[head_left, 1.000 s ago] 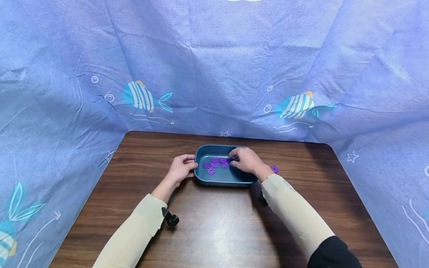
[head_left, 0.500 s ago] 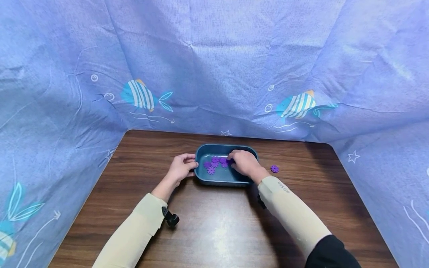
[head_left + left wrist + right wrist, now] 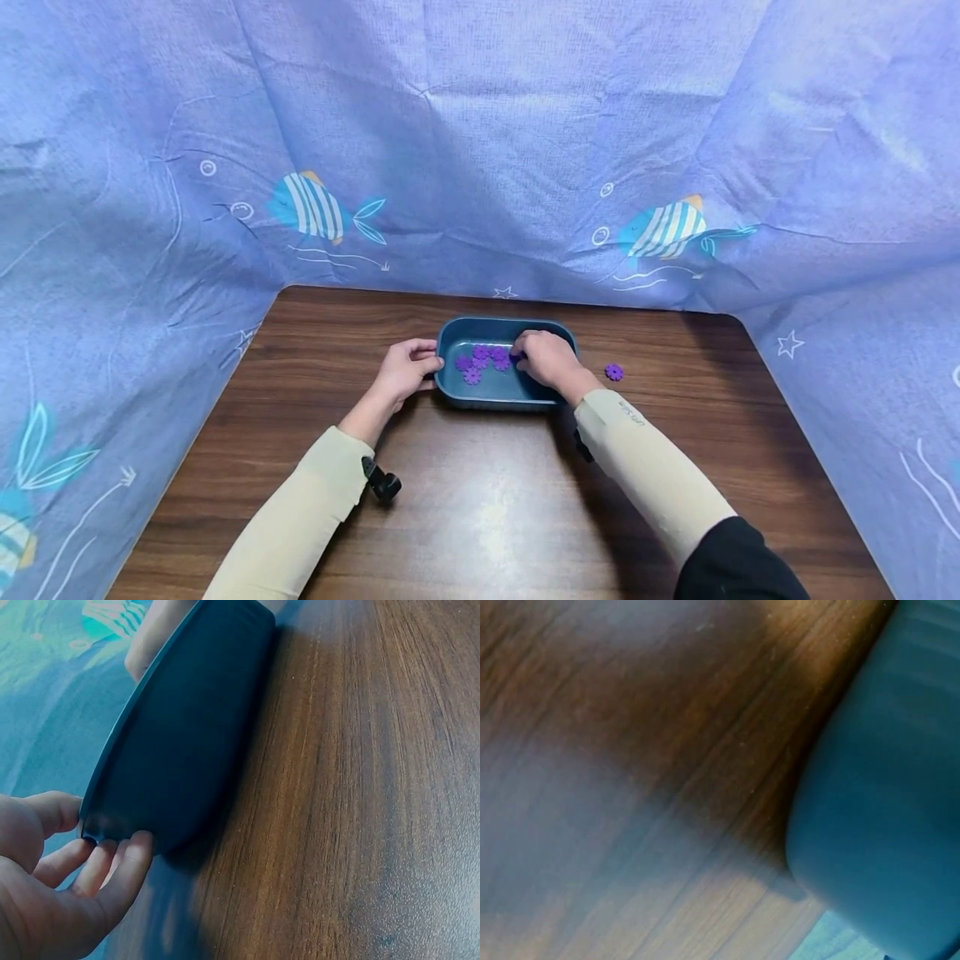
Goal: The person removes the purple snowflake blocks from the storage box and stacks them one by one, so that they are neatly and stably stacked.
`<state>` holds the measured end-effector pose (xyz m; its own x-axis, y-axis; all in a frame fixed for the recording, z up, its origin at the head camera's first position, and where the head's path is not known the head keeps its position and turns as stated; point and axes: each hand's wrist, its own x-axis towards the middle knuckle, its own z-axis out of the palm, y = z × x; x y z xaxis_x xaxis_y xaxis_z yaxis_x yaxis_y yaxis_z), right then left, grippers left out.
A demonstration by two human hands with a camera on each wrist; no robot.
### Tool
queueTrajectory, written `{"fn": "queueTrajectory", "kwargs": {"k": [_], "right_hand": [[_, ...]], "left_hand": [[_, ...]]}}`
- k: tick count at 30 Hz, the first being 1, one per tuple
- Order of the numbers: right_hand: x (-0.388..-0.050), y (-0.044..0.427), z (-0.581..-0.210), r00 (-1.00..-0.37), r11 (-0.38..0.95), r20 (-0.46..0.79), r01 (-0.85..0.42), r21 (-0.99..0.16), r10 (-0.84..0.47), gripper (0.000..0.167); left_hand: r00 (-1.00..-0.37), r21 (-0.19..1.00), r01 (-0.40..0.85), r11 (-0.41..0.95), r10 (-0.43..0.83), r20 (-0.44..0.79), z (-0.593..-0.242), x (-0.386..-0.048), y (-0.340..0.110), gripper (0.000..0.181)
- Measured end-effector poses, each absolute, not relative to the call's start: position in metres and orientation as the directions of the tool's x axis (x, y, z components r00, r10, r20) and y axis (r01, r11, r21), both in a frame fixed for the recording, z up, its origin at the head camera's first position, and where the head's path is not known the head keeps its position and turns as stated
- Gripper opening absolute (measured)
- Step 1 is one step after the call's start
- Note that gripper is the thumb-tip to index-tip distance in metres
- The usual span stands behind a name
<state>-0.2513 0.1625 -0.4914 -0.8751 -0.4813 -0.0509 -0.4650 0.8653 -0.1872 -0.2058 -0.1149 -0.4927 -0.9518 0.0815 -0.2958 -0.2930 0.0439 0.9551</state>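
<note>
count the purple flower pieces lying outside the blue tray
1: a purple flower piece lies on the wooden table, just right of the blue tray. Others could be hidden beneath the right sleeve.

Purple pieces (image 3: 472,377) — dark-teal tray (image 3: 495,388) — brown-grained table (image 3: 300,400)

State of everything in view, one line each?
Tray: upright on the table, open on top
Purple pieces: loosely clustered in the tray
Lone purple piece: flat on the table, right of the tray
Left hand: grips the tray's end
Right hand: inside the tray, grip unclear
Curtain: hanging, creased
</note>
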Motion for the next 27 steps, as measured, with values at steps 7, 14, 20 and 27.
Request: {"fn": "queueTrajectory", "kwargs": {"k": [7,14,20,27], "right_hand": [[-0.253,0.161,-0.491,-0.872,0.862,-0.056,-0.469,-0.193,-0.487,0.025],[-0.248,0.168,-0.493,-0.859,0.841,-0.018,-0.497,-0.212,-0.512,0.025],[-0.247,0.174,-0.494,-0.858,0.812,0.014,-0.491,-0.316,-0.513,0.024],[-0.247,0.178,-0.482,-0.839,0.749,0.09,-0.522,-0.408,-0.536,0.03]], "left_hand": [[-0.951,0.953,-0.299,0.042,0.076,-0.301,-0.491,-0.206,-0.115,0.043],[-0.952,0.954,-0.295,0.052,0.07,-0.298,-0.494,-0.204,-0.113,0.042],[-0.954,0.956,-0.289,0.051,0.064,-0.292,-0.495,-0.203,-0.112,0.042],[-0.957,0.959,-0.281,0.041,0.069,-0.283,-0.493,-0.204,-0.114,0.043]]}}
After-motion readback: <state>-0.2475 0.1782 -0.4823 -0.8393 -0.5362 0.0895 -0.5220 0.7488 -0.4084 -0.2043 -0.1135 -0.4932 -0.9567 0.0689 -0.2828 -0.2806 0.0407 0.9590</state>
